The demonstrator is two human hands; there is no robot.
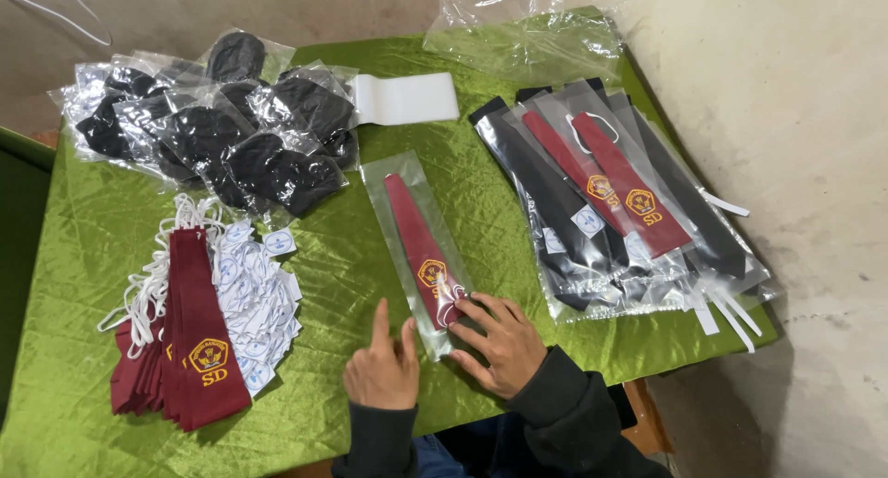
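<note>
**Bagging maroon ties on the green table**

The maroon fabric tie in its long clear plastic sleeve is lying mid-table on the shiny green tablecloth. The right hand is pressing flat on the sleeve's bottom end, fingers spread, gripping nothing. The left hand is resting just beside it, index finger sticking up, loosely curled and empty. Looks like the sealing stage; closing that open end probably needs both hands. Loose maroon ties are sitting left, the bagged stack right.
</note>
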